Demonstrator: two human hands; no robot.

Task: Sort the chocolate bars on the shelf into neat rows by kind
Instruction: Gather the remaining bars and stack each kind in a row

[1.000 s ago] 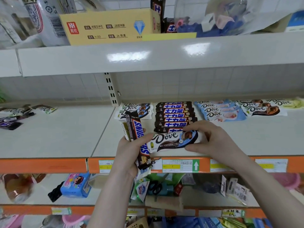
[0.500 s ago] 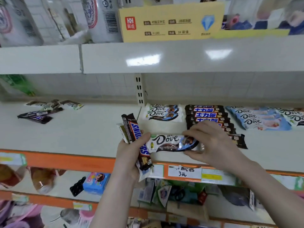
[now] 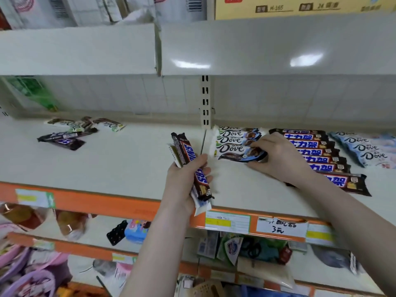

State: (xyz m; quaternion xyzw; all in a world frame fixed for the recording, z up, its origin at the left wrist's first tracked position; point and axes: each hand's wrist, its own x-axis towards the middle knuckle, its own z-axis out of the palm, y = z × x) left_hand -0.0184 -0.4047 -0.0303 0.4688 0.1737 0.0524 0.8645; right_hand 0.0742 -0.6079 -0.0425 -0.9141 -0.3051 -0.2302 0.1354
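My left hand (image 3: 184, 181) grips a small bunch of bars above the shelf's front edge, with a brown Snickers bar (image 3: 190, 163) on top and pale wrappers behind it. My right hand (image 3: 276, 157) pinches the right end of a white and dark Dove bar (image 3: 231, 150), which lies at the front of a row of the same Dove bars (image 3: 233, 135). To the right runs a row of dark Snickers bars (image 3: 315, 155), then a row of light blue Dove bars (image 3: 368, 148). A loose heap of mixed bars (image 3: 70, 133) lies at the far left of the shelf (image 3: 120, 159).
An orange price rail (image 3: 107, 202) with labels fronts the shelf. The upper shelf (image 3: 257, 46) hangs low overhead and carries a yellow box (image 3: 300, 7). A slotted upright (image 3: 205, 101) stands behind the Dove row. Lower shelves hold assorted goods.
My right hand has carried the Dove bar back and set it against the front of the white Dove row. The view has swung left, so the rows sit farther right.
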